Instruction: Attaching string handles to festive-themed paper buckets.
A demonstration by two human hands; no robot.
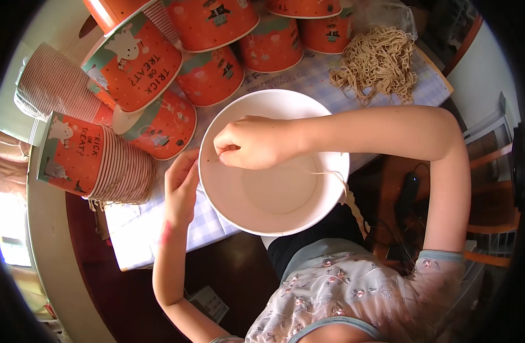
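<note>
A round paper bucket [279,191], white inside, tilts its open mouth toward me at the table's near edge. My right hand [256,142] reaches across its mouth, fingers curled in a pinch by the left inner wall, near a small dark hole. What those fingers hold is hidden. Outside the left rim is my left hand [181,182], its fingers drawn together against the bucket's outer wall; whatever they grip cannot be made out. A thin beige cord [329,173] lies inside on the right and runs over the right rim, hanging down outside.
Several orange printed paper buckets [272,44] are piled along the back. A nested stack [125,163] lies at the left, near another stack in clear wrap [56,83]. A heap of beige cords [379,64] sits back right on the checked tablecloth [137,234]. A wooden chair [491,214] stands right.
</note>
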